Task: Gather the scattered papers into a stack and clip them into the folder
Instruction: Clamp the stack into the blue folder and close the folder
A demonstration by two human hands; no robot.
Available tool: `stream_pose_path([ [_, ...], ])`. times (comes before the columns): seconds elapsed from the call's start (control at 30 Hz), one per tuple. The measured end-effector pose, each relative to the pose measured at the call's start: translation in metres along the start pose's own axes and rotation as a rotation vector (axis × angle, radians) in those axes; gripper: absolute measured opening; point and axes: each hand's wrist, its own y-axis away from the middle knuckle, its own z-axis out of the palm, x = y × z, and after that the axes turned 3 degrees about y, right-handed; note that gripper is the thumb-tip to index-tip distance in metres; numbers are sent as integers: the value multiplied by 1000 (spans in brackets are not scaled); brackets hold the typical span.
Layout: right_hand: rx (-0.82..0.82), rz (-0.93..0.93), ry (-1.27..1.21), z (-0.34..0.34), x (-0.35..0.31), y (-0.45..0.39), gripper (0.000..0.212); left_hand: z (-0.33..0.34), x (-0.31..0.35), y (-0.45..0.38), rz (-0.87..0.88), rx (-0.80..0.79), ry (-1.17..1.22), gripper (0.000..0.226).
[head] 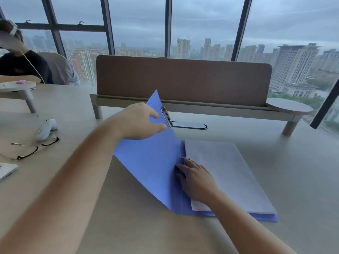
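A blue folder (pixel 152 162) lies open on the desk. Its left cover is lifted off the table at a slant, with a metal clip (pixel 166 117) showing at its top edge. My left hand (pixel 139 121) grips that raised cover near the clip, thumb in front and fingers behind it. A stack of white papers (pixel 229 171) lies on the folder's right half. My right hand (pixel 196 178) rests flat on the papers' left edge by the spine, fingers straight, next to a small dark clip part (pixel 186 159).
Glasses (pixel 36 146) and a white device (pixel 46 128) lie at the left. A white object (pixel 6 170) sits at the left edge. A brown divider panel (pixel 183 79) stands behind, with a cable slot (pixel 189 125) in the desk. Another person (pixel 20 65) sits far left.
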Motion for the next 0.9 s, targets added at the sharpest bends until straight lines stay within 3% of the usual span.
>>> stream_pose_path([
  [0.1,-41,13,-27,-3,7,4,38,0,55,-7,95,-59,56,30],
  [0.2,-87,2,-27,-14,10,15,35,14,101,-17,130,-109,212,41],
  [0.27,-115,23,-46,-19,17,20,23,31,125,-20,109,-208,449,43],
  [0.37,-86,69,-108,-31,29,36,37,72,142,-17,136,-364,735,50],
  [0.47,-53,182,-2,-45,58,54,10,127,147,-16,283,-382,644,48],
  [0.57,-162,292,7,-45,101,72,46,170,142,-12,319,-440,516,44],
  [0.63,-106,281,6,-41,128,82,54,194,134,-11,341,-521,390,45],
  [0.67,-176,220,107,-41,136,89,57,202,126,-11,354,-527,314,47],
  [0.8,-233,361,159,-55,159,97,65,211,88,-24,270,-344,141,51],
  [0.9,-54,467,18,-66,190,93,58,206,58,-33,218,-264,103,49],
])
